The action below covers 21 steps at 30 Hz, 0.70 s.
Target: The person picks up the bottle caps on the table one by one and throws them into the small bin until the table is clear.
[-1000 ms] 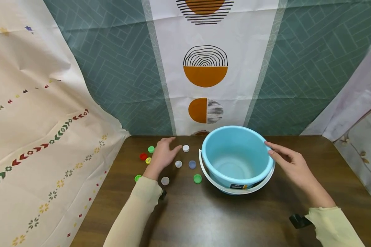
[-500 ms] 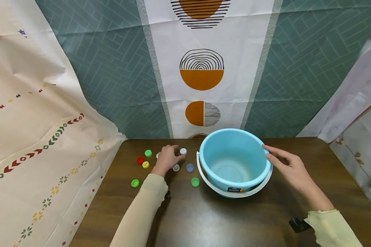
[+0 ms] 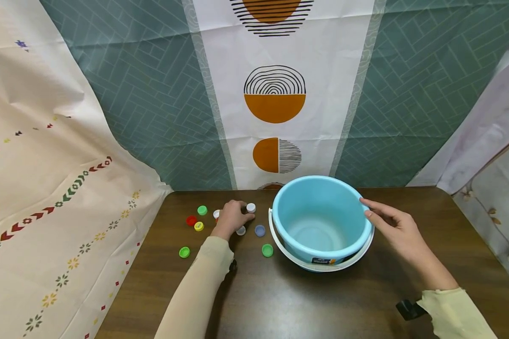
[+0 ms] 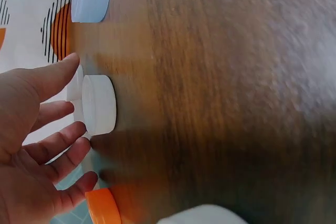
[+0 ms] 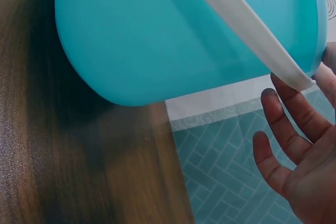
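Patterned cloth (image 3: 174, 108) fills the upper frame behind your brown table (image 3: 314, 303). Right of centre stands a blue bucket (image 3: 296, 242); your right hand (image 3: 396, 227) touches its rim, fingers extended. Left of centre, your left hand (image 3: 232, 218) holds thumb and fingers parted at a white cap (image 3: 251, 207); whether they touch it, I cannot tell. Other small caps (image 3: 184, 252) lie around that hand.

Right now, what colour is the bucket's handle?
White; the handle shows best in the head view, looping around the light-blue bucket.
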Each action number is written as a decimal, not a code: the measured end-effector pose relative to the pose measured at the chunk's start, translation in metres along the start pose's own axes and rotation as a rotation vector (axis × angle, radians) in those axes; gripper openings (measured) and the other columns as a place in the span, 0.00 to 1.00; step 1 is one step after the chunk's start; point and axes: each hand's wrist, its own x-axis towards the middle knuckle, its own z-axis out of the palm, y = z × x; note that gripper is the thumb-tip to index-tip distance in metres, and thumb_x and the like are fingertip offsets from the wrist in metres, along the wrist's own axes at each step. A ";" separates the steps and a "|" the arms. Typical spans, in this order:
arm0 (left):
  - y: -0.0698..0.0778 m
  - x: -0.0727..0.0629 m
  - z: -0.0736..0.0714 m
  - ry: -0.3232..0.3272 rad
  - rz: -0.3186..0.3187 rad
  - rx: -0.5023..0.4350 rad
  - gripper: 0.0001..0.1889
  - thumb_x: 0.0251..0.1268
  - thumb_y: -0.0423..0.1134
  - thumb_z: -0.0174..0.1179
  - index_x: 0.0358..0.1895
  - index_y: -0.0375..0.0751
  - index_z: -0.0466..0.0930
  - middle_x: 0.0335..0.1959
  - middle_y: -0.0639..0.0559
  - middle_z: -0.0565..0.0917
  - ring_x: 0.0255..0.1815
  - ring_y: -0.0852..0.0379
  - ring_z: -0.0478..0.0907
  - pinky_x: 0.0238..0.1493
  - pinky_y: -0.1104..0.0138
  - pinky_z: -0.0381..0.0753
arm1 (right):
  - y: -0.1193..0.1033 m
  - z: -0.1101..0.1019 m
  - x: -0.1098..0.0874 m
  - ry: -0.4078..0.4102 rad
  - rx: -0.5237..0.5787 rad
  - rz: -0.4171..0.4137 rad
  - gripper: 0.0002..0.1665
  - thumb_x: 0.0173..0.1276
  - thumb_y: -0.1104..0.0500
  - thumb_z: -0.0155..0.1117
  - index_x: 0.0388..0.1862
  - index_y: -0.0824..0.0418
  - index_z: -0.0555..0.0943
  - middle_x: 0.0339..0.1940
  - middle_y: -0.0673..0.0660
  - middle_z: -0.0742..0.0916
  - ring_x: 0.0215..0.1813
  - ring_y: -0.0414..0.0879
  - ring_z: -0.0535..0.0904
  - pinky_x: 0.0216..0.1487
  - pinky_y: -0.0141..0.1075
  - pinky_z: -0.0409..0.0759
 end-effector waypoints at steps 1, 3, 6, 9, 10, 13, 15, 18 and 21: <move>0.001 0.001 0.000 0.003 -0.002 -0.010 0.27 0.52 0.54 0.67 0.54 0.44 0.80 0.52 0.48 0.81 0.58 0.45 0.74 0.55 0.48 0.73 | 0.000 0.000 0.000 0.001 0.002 -0.002 0.23 0.69 0.50 0.56 0.63 0.43 0.73 0.55 0.48 0.83 0.50 0.27 0.78 0.43 0.19 0.76; 0.002 0.002 0.001 0.009 -0.012 -0.029 0.27 0.52 0.53 0.67 0.54 0.44 0.79 0.53 0.48 0.81 0.57 0.46 0.74 0.55 0.49 0.74 | 0.000 0.000 0.000 -0.001 0.010 -0.009 0.23 0.69 0.50 0.55 0.63 0.44 0.73 0.55 0.48 0.83 0.50 0.28 0.78 0.43 0.19 0.76; 0.002 0.005 0.002 0.020 -0.026 -0.044 0.26 0.53 0.53 0.67 0.53 0.44 0.80 0.51 0.48 0.82 0.56 0.46 0.75 0.55 0.51 0.74 | 0.000 0.000 0.000 -0.002 0.015 -0.015 0.23 0.70 0.51 0.55 0.63 0.44 0.73 0.55 0.49 0.83 0.50 0.28 0.78 0.43 0.19 0.76; 0.000 0.006 0.004 0.033 -0.035 -0.044 0.25 0.53 0.54 0.66 0.52 0.45 0.81 0.49 0.48 0.82 0.55 0.46 0.75 0.55 0.51 0.74 | 0.000 0.002 -0.001 -0.001 0.011 -0.017 0.22 0.70 0.51 0.55 0.63 0.44 0.73 0.54 0.50 0.83 0.49 0.28 0.78 0.43 0.19 0.76; -0.001 0.007 0.005 0.037 -0.036 -0.044 0.24 0.53 0.54 0.66 0.52 0.45 0.81 0.49 0.48 0.82 0.55 0.46 0.75 0.55 0.50 0.73 | 0.000 0.002 -0.001 0.001 0.010 -0.017 0.22 0.70 0.51 0.55 0.63 0.44 0.73 0.54 0.50 0.83 0.49 0.28 0.78 0.43 0.19 0.76; -0.002 0.008 0.007 0.041 -0.040 -0.034 0.24 0.53 0.54 0.66 0.52 0.46 0.81 0.48 0.48 0.81 0.54 0.45 0.75 0.55 0.49 0.72 | 0.001 0.003 -0.002 0.006 0.009 -0.013 0.22 0.69 0.50 0.55 0.63 0.44 0.73 0.54 0.50 0.83 0.49 0.29 0.78 0.43 0.19 0.76; -0.002 0.008 0.008 0.039 -0.049 -0.024 0.24 0.53 0.54 0.66 0.52 0.47 0.81 0.49 0.47 0.80 0.54 0.44 0.74 0.54 0.47 0.71 | 0.001 0.003 -0.002 0.004 0.010 -0.013 0.23 0.69 0.50 0.55 0.63 0.44 0.73 0.54 0.50 0.83 0.49 0.29 0.79 0.43 0.20 0.76; -0.002 0.009 0.009 0.030 -0.070 -0.006 0.24 0.53 0.55 0.66 0.52 0.49 0.81 0.49 0.46 0.79 0.54 0.44 0.73 0.54 0.46 0.70 | 0.002 0.004 -0.003 0.005 0.013 -0.013 0.23 0.69 0.50 0.56 0.63 0.43 0.73 0.53 0.49 0.83 0.49 0.31 0.79 0.43 0.21 0.77; -0.001 0.010 0.011 0.033 -0.074 -0.007 0.23 0.53 0.55 0.65 0.52 0.51 0.81 0.49 0.46 0.78 0.54 0.43 0.73 0.54 0.46 0.69 | 0.003 0.004 -0.003 0.014 0.008 -0.019 0.23 0.69 0.50 0.56 0.63 0.43 0.73 0.53 0.48 0.83 0.49 0.31 0.79 0.43 0.21 0.77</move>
